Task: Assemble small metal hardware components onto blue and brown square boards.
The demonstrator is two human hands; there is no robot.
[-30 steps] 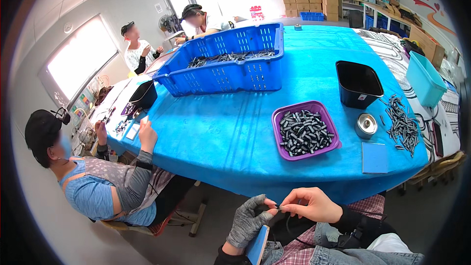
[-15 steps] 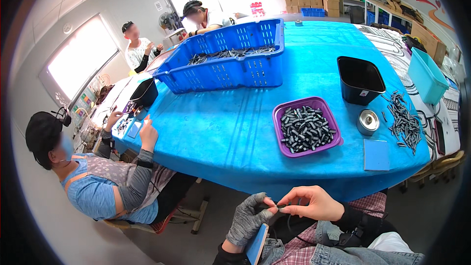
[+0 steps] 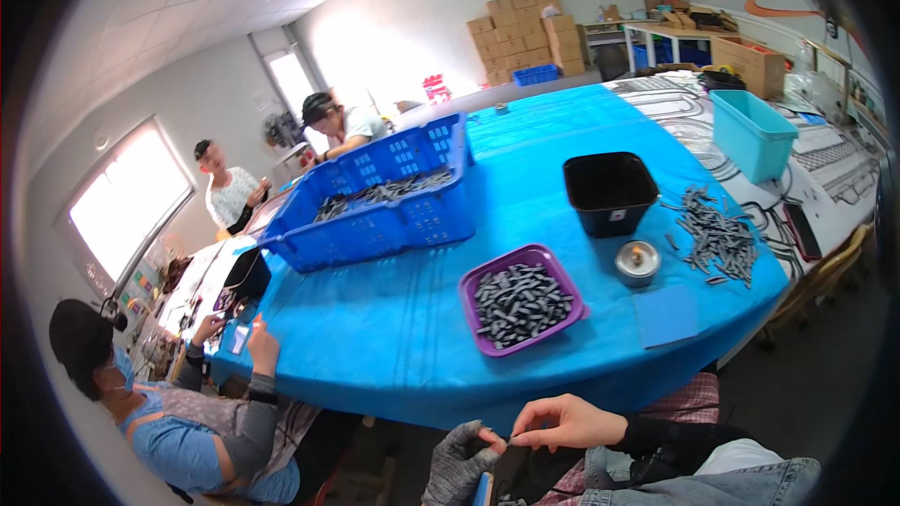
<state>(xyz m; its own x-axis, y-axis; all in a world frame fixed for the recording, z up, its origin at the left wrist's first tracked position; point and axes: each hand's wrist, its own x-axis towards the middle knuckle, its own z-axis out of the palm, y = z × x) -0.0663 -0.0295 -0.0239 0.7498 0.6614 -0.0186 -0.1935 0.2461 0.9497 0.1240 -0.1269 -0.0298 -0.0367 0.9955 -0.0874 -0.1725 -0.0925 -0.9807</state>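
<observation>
My left hand [image 3: 462,461], in a grey fingerless glove, meets my right hand [image 3: 574,423] below the table's front edge. Thumb and fingertips of both hands pinch a small dark piece [image 3: 509,440] between them; its shape is mostly hidden by the fingers. A blue-faced flat board [image 3: 484,489] stands close by my left wrist. On the table in front, a purple tray [image 3: 466,305] holds many short black-and-grey pieces [image 3: 525,303]. Right of it stand a round metal tin [image 3: 637,262] and a flat blue square [image 3: 667,315].
A black bin [image 3: 611,189] stands behind the tin, beside a loose pile of grey pieces [image 3: 717,239]. A large blue crate [image 3: 375,236] sits far left of centre. A turquoise bin [image 3: 755,136] and a dark phone [image 3: 802,231] lie rightward. A co-worker [image 3: 178,422] sits at left.
My view has shifted and tilted, so the table things appear lower and further left. Both hands sit lower in view, still pinching together. A far co-worker's head is bent lower.
</observation>
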